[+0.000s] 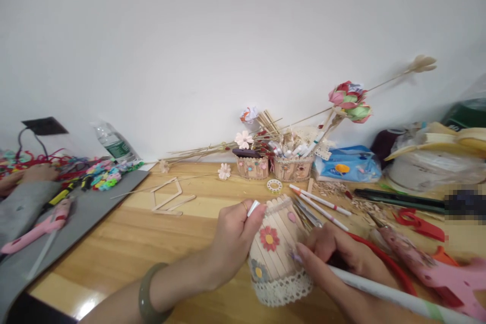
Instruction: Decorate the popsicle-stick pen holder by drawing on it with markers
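A small holder made of popsicle sticks (276, 253), trimmed with lace at its base and stuck with felt flowers, lies tilted on the wooden table (125, 243). My left hand (233, 235), with a green bangle on its wrist, grips the holder's left side and rim. My right hand (334, 255) rests against the holder's right side, fingers curled, its fingertips pressing a small purple piece onto the sticks. A white-and-green rod (395, 296) lies under my right forearm.
Two decorated stick baskets (275, 166) with pens and paper flowers stand by the wall. Pens (322, 202), red scissors (417, 223), pink glue guns (451, 276) and a blue tissue pack (347, 164) lie right. Another person's grey sleeve (21, 212), a grey mat and colourful bits are left.
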Available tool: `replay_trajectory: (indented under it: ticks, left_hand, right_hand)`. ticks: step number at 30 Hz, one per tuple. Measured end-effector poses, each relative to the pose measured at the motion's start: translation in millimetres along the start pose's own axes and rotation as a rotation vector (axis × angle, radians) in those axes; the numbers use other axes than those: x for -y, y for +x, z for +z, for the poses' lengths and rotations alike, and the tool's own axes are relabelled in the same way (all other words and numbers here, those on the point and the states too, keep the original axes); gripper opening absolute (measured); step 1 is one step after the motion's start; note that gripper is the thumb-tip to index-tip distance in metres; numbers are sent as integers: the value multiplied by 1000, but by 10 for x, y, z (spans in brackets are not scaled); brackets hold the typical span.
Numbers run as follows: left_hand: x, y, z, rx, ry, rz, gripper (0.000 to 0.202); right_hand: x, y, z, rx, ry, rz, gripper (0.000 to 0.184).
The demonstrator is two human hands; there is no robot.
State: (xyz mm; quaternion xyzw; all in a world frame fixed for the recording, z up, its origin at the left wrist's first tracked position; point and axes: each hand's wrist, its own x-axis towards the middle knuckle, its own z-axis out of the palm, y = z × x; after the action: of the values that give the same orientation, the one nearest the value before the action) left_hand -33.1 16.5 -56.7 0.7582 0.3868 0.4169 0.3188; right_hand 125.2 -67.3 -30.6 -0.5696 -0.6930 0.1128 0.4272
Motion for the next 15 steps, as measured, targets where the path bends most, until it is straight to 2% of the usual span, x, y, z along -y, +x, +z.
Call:
replay_trajectory:
  ticks: [2, 7, 11, 15]
  left_hand:
    - [-7, 0, -1, -5, 11, 13, 35]
    - [-9, 2, -5, 1, 15, 20, 34]
    - [-7, 6, -4, -2, 18, 31, 34]
    - [-15, 2, -3, -1, 18, 22, 34]
  right_hand:
    - [-14, 1, 18, 26, 17, 6, 26]
    - [-8, 10, 47, -68, 48, 3, 25]
    - [-1, 4, 34, -10, 40, 0, 26]
    - [-16, -1, 31, -49, 57, -19, 25]
